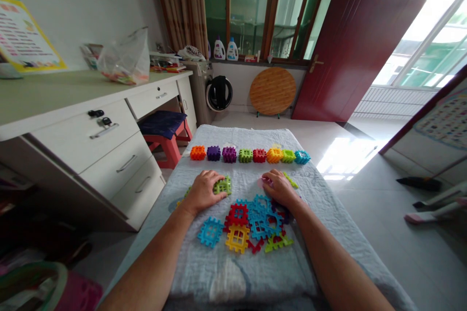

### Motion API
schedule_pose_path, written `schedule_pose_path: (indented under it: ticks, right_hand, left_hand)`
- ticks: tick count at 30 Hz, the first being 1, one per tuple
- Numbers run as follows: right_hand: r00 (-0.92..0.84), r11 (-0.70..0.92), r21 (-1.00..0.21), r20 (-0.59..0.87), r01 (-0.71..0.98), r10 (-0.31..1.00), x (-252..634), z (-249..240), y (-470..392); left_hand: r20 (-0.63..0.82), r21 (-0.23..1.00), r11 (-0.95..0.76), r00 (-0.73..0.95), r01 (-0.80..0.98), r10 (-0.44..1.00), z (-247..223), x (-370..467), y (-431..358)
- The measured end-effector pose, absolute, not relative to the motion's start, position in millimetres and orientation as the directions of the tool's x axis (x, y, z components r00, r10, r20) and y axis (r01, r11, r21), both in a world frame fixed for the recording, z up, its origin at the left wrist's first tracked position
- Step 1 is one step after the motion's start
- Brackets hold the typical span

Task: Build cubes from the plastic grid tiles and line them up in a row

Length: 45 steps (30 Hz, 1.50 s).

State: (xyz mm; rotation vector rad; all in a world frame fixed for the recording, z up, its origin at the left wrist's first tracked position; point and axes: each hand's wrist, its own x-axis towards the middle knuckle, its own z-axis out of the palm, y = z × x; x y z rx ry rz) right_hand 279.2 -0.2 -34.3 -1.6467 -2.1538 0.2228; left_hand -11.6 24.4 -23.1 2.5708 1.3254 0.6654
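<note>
My left hand (205, 192) is closed on a light-green interlocking building square (223, 185), its thumb and fingers at the near side. Under the bent fingers of my right hand (281, 188) is a pinkish lattice building piece (268, 181), mostly covered. Just beyond that hand lies a thin green piece (291, 180). Between my forearms is a loose pile: several blue pieces (260, 216), a red square (237, 216), a yellow square (238, 238), a green piece (278, 242). One blue square (210, 232) lies flat, apart on the left.
A row of assembled cubes runs across the far part of the cloth-covered table (204, 272), from an orange cube (198, 152) to a blue cube (302, 157). Left stand a white desk (109, 141) and a red stool (170, 148). A dark red door (350, 34) is at the right.
</note>
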Motion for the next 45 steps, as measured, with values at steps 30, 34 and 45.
schedule_pose_path:
  ticks: [30, 34, 45]
  right_hand:
    - [-0.208, 0.288, -0.387, 0.234, 0.876, 0.950, 279, -31, -2]
    - [-0.206, 0.283, -0.379, 0.231, 0.881, 0.951, 279, -32, -2]
    - [-0.211, 0.288, -0.390, 0.229, 0.875, 0.950, 279, -31, -3]
  left_hand:
    - [0.312, 0.284, -0.596, 0.516, 0.751, 0.798, -32, -3, 41]
    - [0.279, 0.308, -0.591, 0.523, 0.746, 0.805, -33, -1, 41]
    - [0.235, 0.319, -0.555, 0.503, 0.768, 0.832, -24, -7, 42]
